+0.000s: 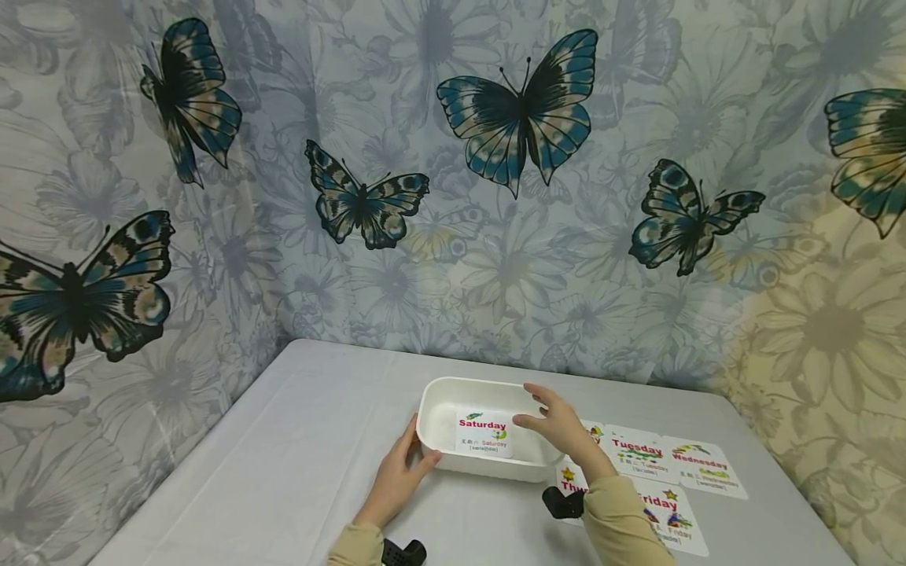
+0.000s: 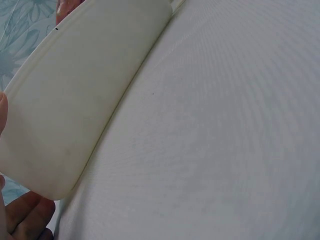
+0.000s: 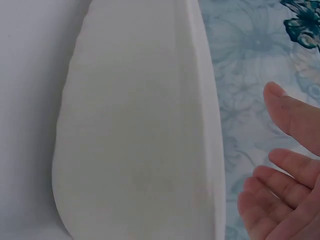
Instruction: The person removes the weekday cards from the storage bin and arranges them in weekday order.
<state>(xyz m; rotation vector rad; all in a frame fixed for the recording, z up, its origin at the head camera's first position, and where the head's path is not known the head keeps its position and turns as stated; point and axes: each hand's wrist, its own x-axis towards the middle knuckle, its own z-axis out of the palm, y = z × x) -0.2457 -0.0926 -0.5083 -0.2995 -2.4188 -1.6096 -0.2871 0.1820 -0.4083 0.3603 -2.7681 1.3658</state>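
Note:
A white plastic tray stands on the table, with a "Saturday" flashcard lying inside it. My left hand grips the tray's left end, thumb at the near rim and fingers round the side. The left wrist view shows the tray's outer wall and those fingers at its end. Over the tray's right end is my right hand, thumb and fingers spread apart and holding nothing. The right wrist view has this hand beyond the tray's rim.
Right of the tray lie several weekday flashcards in two rows, among them "Tuesday", "Wednesday" and "Friday". The right forearm partly covers some. A white cloth covers the table, and butterfly-patterned fabric hangs behind it.

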